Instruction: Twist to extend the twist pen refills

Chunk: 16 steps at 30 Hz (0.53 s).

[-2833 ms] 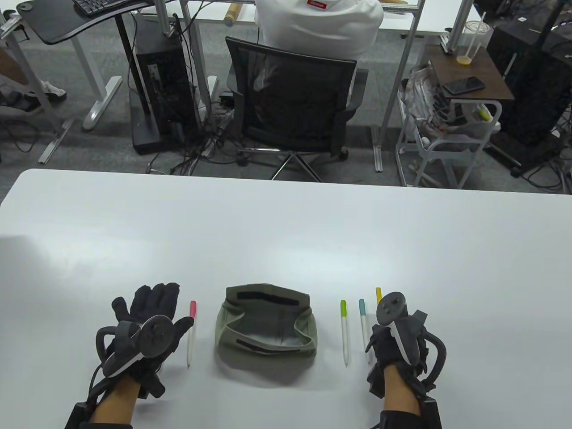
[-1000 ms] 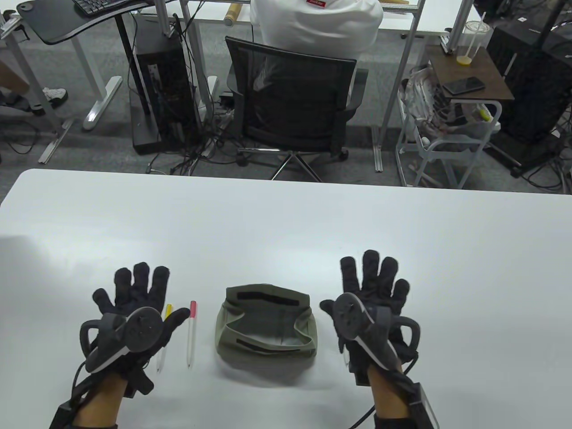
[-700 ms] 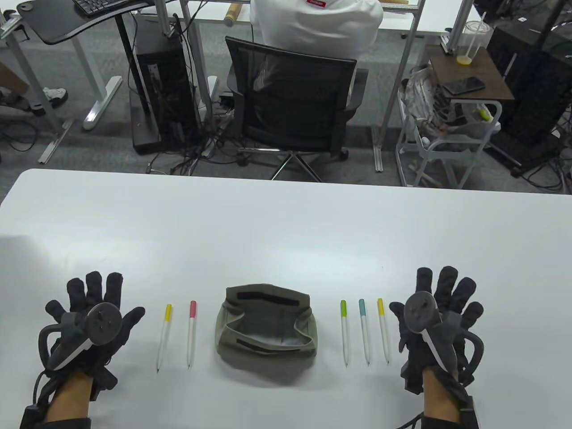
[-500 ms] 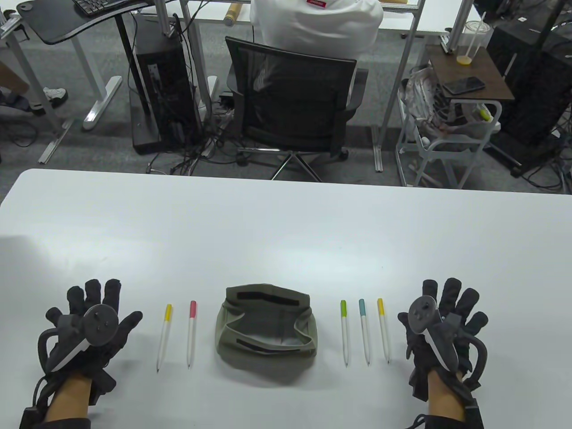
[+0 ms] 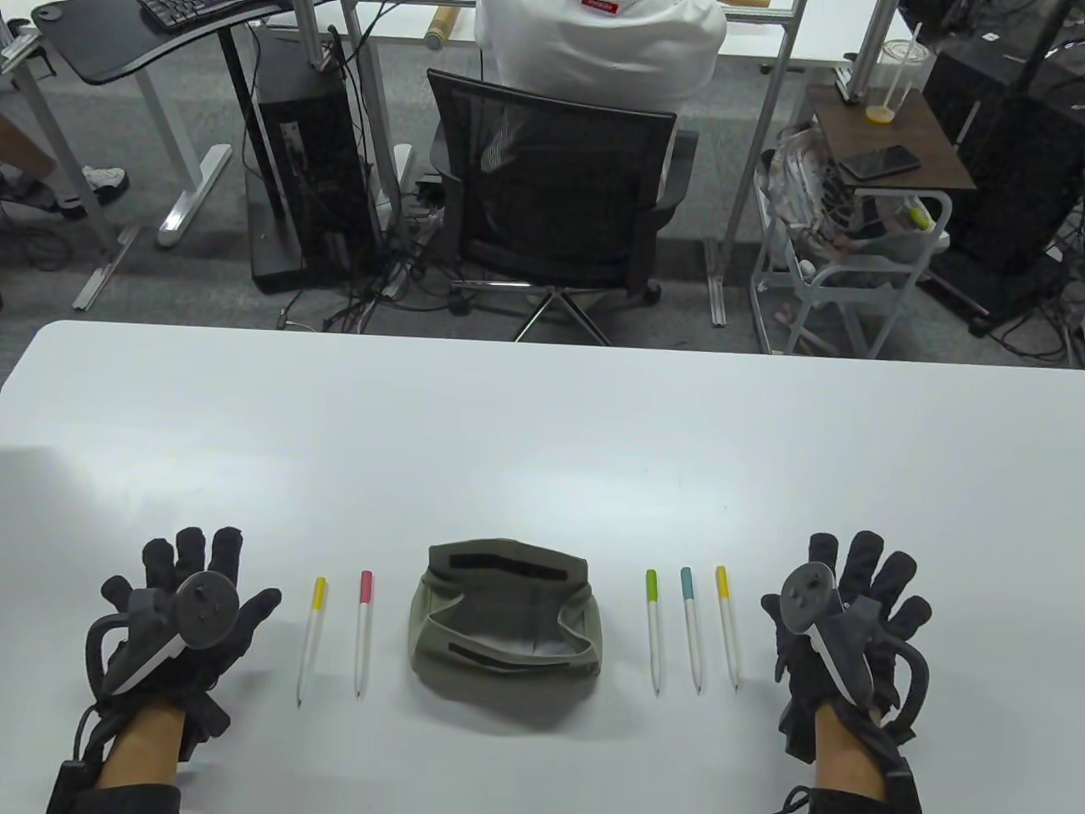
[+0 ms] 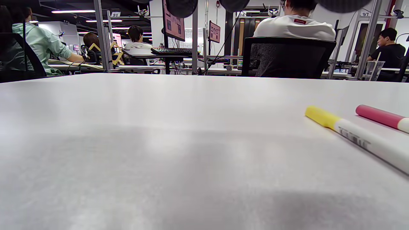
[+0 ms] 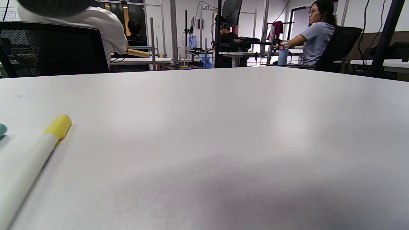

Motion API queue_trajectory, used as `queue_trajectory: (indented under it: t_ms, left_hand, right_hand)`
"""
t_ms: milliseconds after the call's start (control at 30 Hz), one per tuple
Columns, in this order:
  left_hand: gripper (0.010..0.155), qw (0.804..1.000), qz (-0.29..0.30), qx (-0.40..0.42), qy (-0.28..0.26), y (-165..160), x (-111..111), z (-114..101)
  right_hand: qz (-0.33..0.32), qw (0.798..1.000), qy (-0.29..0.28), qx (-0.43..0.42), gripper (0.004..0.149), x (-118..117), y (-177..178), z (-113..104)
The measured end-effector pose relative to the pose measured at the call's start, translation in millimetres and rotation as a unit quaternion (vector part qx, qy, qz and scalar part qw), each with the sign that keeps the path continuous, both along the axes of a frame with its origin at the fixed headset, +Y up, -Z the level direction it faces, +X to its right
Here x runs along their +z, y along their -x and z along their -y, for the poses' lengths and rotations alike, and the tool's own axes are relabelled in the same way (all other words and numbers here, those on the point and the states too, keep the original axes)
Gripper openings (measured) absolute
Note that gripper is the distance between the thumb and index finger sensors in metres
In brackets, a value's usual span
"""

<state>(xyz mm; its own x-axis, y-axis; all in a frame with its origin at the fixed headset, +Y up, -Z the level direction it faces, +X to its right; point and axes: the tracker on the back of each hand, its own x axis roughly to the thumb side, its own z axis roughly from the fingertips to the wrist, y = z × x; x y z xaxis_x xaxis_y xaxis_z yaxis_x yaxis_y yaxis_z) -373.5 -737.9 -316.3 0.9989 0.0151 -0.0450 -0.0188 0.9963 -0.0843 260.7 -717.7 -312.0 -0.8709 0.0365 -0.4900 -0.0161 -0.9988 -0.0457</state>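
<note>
Several white twist pens lie on the white table (image 5: 542,441), tips toward me. Left of the pouch are a yellow-capped pen (image 5: 311,640) and a pink-capped pen (image 5: 363,632). Right of it are a green-capped pen (image 5: 653,631), a teal-capped pen (image 5: 691,628) and another yellow-capped pen (image 5: 726,624). My left hand (image 5: 182,606) rests flat and empty, fingers spread, left of the pens. My right hand (image 5: 852,606) rests flat and empty, right of the pens. The left wrist view shows the yellow pen (image 6: 358,139) and the pink pen (image 6: 381,117); the right wrist view shows the other yellow pen (image 7: 35,159).
An olive-green fabric pouch (image 5: 504,623) lies open between the two groups of pens. Beyond the table's far edge stand a black office chair (image 5: 551,195) with a seated person, desks and a small cart (image 5: 856,254).
Both hands were over the pens a second ago and have moved outward to the table's sides, laying a yellow pen down on the left. Since half a second ago they have barely moved.
</note>
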Motion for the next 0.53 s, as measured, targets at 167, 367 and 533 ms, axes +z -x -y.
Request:
queue_trajectory:
  t_ms: [167, 367, 533]
  left_hand:
    - [0.089, 1.0, 0.001, -0.007, -0.002, -0.7, -0.7, 0.3]
    - [0.089, 1.0, -0.002, -0.007, 0.0, -0.2, -0.7, 0.5]
    - [0.089, 1.0, 0.001, -0.007, 0.001, -0.4, -0.6, 0.0]
  right_hand:
    - [0.004, 1.0, -0.008, 0.002, 0.086, 1.4, -0.3, -2.4]
    - [0.008, 1.0, -0.016, -0.002, 0.086, 2.4, -1.4, -4.4]
    - [0.001, 1.0, -0.022, 0.011, 0.087, 4.1, 2.0, -7.0]
